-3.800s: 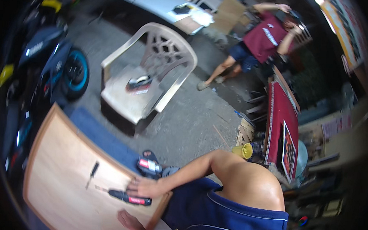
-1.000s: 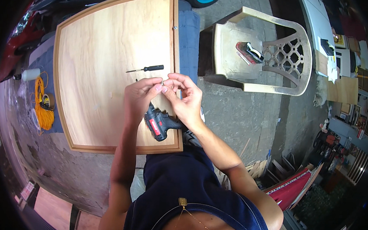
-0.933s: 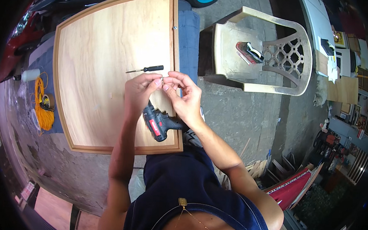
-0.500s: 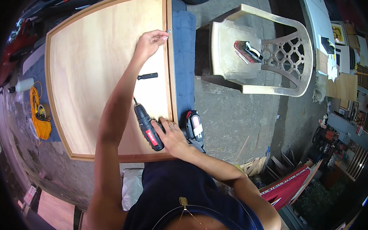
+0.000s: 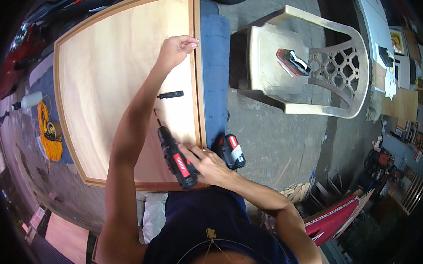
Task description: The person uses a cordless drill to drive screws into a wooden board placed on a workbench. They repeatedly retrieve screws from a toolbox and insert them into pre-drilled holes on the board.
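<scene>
A wooden frame [image 5: 56, 85] edges a pale plywood panel [image 5: 95, 73] in front of me. At its far right edge my left hand [image 5: 178, 51] pinches a small shiny metal piece [image 5: 196, 43] between thumb and fingertips, against the frame's side strip. My right hand [image 5: 210, 166] is closed round the handle of a black and red cordless drill [image 5: 176, 159], near the panel's lower right corner. The drill's bit points away from me over the plywood, and its battery sticks out past the frame edge. Between the two hands a black-handled screwdriver [image 5: 171, 95] lies on the panel.
Blue cushioned padding [image 5: 213, 74] supports the panel. To the right stands a worn plastic chair [image 5: 273, 44] with a red and black tool [image 5: 293, 62] on its seat. Orange cord [image 5: 48, 138], a tape roll [image 5: 54, 129] and a white bottle [image 5: 30, 99] lie at the left.
The drill has come back toward me and turned slightly in my right hand, its battery farther off the frame edge. My left hand stays at the frame edge, slightly nearer me.
</scene>
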Action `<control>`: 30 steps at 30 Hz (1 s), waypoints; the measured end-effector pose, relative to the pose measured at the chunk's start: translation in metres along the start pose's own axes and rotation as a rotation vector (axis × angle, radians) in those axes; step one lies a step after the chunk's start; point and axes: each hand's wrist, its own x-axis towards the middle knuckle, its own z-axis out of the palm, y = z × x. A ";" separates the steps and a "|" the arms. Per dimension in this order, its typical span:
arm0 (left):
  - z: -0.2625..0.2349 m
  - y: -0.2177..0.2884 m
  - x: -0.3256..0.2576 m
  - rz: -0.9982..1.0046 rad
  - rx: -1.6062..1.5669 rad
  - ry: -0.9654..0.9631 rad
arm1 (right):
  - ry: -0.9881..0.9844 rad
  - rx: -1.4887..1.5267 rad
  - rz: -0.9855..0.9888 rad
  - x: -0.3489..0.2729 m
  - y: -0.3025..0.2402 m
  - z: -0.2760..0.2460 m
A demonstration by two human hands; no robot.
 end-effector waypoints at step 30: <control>0.012 0.033 -0.019 0.106 0.185 0.243 | 0.484 0.641 0.426 -0.008 0.062 -0.172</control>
